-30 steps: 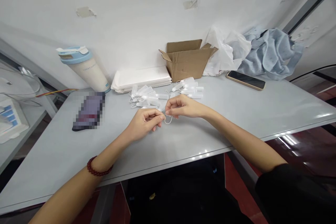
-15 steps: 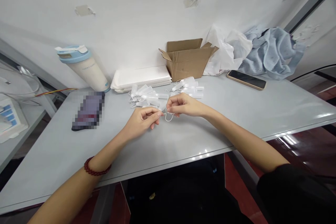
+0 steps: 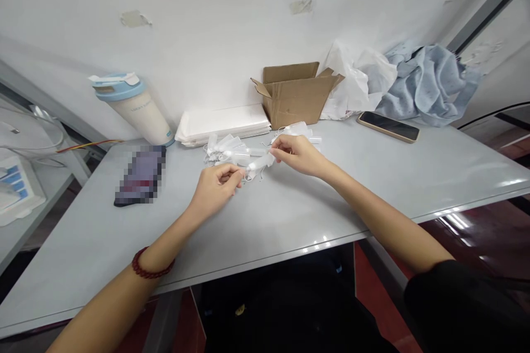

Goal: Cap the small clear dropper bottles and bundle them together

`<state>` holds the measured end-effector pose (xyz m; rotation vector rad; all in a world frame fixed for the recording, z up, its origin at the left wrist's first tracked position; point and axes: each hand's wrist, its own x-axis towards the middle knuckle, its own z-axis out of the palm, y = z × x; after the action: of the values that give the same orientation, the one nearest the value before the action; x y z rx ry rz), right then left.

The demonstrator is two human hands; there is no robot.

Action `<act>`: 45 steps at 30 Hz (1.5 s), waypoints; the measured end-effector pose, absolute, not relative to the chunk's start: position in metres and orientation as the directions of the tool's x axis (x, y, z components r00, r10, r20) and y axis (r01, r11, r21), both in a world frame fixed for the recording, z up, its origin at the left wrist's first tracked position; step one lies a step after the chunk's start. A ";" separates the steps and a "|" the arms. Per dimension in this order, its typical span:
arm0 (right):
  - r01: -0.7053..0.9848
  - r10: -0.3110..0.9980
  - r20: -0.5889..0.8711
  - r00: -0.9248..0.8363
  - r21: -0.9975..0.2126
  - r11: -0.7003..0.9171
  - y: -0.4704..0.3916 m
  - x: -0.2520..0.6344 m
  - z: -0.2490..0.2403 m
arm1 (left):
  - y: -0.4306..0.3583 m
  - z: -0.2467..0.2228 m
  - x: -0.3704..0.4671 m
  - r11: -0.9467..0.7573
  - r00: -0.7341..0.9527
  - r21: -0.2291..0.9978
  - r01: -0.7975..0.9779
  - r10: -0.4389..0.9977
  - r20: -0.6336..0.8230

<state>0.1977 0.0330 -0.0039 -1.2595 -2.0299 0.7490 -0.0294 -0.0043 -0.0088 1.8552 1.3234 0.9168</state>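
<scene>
Over the tabletop [image 3: 265, 226], in the head view, we see one small whitish tube-shaped piece [image 3: 262, 162] with a thin cord [image 3: 249, 178]. Its long axis lies slanted: one end points to the right and slightly away from us, the other points left and toward us. Our right hand [image 3: 301, 155] is almost closed, with thumb and fingertips pinching the right end of the piece. Our left hand [image 3: 217, 185] is also nearly closed; its thumb and forefinger meet at the cord, although the exact grip is too small to tell. So the piece is between both hands, just in front of a pile of similar pieces [image 3: 226, 146].
</scene>
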 end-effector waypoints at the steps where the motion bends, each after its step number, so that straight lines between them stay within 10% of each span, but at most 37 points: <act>1: 0.623 0.911 0.247 -0.331 -0.668 0.408 0.036 0.199 -0.006 | -0.004 -0.010 -0.030 -0.279 0.205 0.809 0.517 0.958 0.200; 8: 0.738 0.791 0.313 -0.527 -0.293 0.608 0.047 0.202 -0.026 | 0.000 -0.015 -0.033 -0.385 0.175 0.587 0.712 0.907 0.382; 24: 0.783 0.809 0.162 -0.565 -0.205 0.588 0.045 0.200 -0.030 | 0.000 -0.019 -0.032 -0.313 0.257 0.440 0.842 0.949 0.182; 35: 0.683 0.797 0.110 -0.594 -0.455 0.572 0.039 0.202 -0.015 | -0.001 -0.018 -0.032 -0.351 0.231 0.480 0.804 0.928 0.292; 45: 0.549 0.791 0.206 -0.576 -0.620 0.561 0.030 0.195 -0.009 | -0.003 -0.010 -0.029 -0.221 0.243 0.826 0.518 0.964 0.105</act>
<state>0.1952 0.0304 -0.0095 -1.0784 -2.3290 0.6952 -0.0293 -0.0031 -0.0098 1.8460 1.3570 0.8468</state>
